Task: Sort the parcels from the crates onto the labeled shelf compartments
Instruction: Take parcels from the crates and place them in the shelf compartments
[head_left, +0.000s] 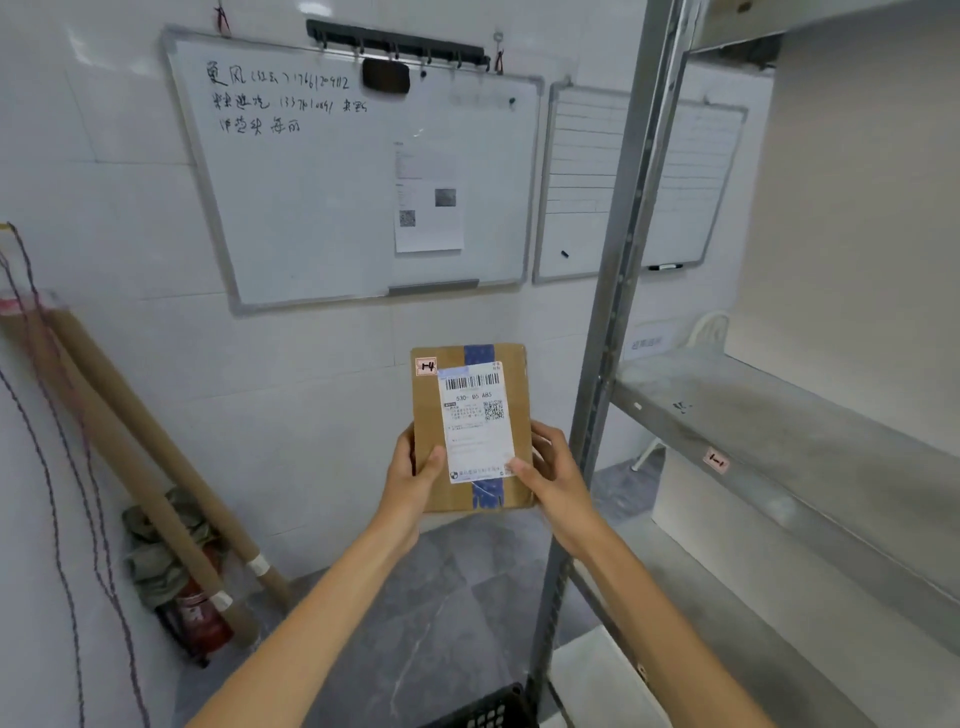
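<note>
Both hands are on the cardboard parcel (431, 410) here, held upright with its face to the camera. The left grip (410, 478) wraps the lower left edge, thumb pressed flat on the front. The right grip (556, 478) clasps the lower right edge, thumb tip on the bottom corner of the white shipping label (475, 421). Above both grips, at the parcel's top left corner, sits a pink sticker (426, 366) reading 1-4, with blue tape (480, 354) beside it. Just right of the right grip rises the metal shelf post (618, 312), and beyond it the grey shelf (779, 415) carries a pink tag (716, 461) on its front edge. Below the grips, a black crate (488, 712) peeks in. Left of the left grip, cardboard tubes (156, 467) lean on the wall; high above, a whiteboard (337, 182).
</note>
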